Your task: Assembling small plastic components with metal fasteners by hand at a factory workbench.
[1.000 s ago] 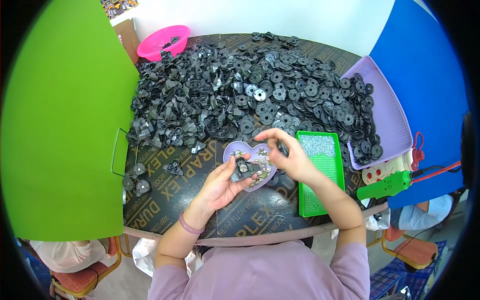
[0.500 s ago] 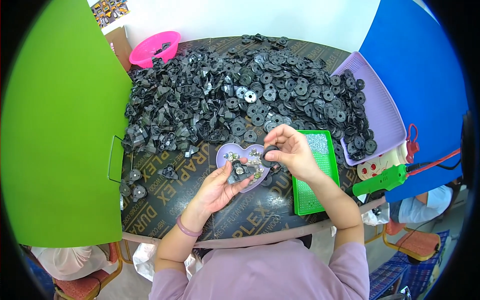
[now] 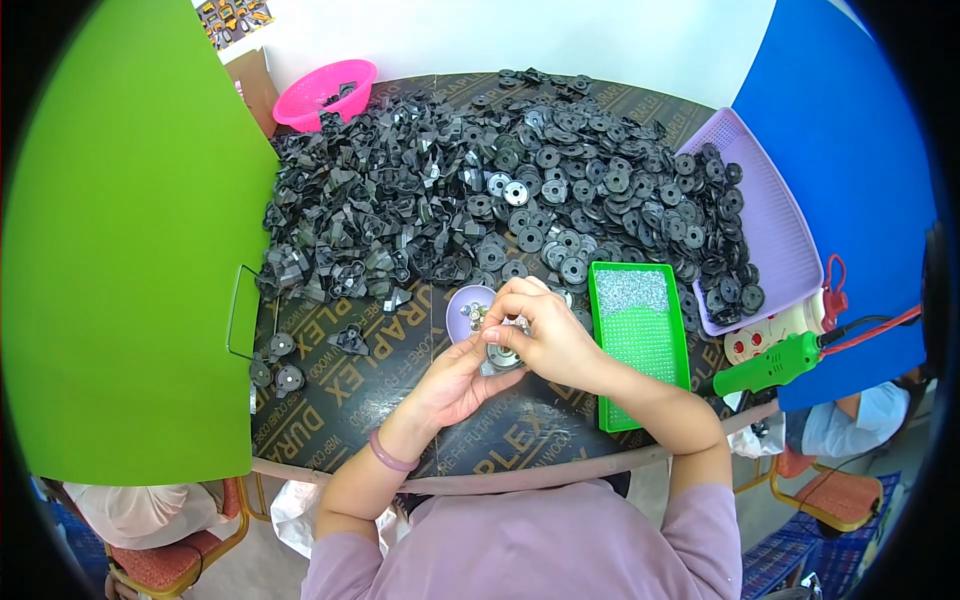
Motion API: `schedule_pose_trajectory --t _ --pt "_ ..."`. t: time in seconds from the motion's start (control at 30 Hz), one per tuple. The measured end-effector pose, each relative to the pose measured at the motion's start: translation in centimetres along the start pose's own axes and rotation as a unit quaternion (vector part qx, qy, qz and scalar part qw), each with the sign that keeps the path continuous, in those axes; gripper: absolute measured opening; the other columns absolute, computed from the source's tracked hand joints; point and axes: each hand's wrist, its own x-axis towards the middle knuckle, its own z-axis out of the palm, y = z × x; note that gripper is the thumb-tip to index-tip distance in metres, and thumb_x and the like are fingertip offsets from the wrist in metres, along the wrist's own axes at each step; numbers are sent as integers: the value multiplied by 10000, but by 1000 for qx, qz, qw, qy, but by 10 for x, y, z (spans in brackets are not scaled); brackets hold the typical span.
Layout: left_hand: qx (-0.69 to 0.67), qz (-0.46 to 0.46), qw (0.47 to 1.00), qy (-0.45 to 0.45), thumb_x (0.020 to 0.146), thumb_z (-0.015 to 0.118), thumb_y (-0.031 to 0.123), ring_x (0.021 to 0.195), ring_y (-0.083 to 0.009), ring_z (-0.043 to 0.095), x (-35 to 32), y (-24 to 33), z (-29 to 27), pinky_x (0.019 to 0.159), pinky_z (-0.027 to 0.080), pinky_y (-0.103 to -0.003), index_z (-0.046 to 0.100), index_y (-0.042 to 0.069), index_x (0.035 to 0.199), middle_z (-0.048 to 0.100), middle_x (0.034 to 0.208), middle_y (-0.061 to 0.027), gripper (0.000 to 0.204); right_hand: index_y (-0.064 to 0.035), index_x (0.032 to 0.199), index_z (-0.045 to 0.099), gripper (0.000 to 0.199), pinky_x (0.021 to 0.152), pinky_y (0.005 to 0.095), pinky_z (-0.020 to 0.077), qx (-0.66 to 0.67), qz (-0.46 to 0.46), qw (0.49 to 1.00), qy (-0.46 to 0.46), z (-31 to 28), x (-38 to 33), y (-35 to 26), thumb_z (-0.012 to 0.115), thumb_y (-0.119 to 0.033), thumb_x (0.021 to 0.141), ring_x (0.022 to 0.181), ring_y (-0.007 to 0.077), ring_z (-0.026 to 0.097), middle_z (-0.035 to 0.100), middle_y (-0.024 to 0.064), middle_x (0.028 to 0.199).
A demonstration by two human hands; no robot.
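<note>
My left hand (image 3: 458, 385) is closed around a black plastic housing (image 3: 490, 368), low over the table. My right hand (image 3: 548, 335) comes down over the same piece, its thumb and fingers pinching a round black disc (image 3: 505, 355) against the housing's top. Fingers cover much of both parts. Just behind my hands is a lilac heart-shaped dish (image 3: 458, 318) with small metal parts in it, partly hidden by my right hand.
Black housings (image 3: 350, 210) and discs (image 3: 620, 180) form a wide heap behind. A green tray (image 3: 640, 370) with small metal pieces lies right, near a green power screwdriver (image 3: 770, 365) and a lilac basket (image 3: 765, 220). A pink basket (image 3: 300, 95) stands far left; panels flank the table.
My right hand has brought the disc left and down onto the housing in my left hand. Both hands now meet, covering more of the dish. The whole view has shifted slightly.
</note>
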Motion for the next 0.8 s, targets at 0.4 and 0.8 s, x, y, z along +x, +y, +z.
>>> schedule_pose_trajectory --t 0.4,0.8 --pt "26 1 1000 -4 961 421 262 1121 -230 533 -1 1 5 920 516 -395 394 41 1269 475 1249 -105 380 -18 760 623 95 707 369 411 67 97 991 -68 -9 7 -6 668 -102 758 791 261 509 557 95 743" --pt "14 -23 1000 -10 963 435 183 1084 -204 551 -1 6 -2 949 492 -418 423 17 1223 510 1152 -69 308 -40 850 599 194 710 317 441 26 22 997 -65 4 -2 7 719 -70 701 795 217 522 519 70 895"
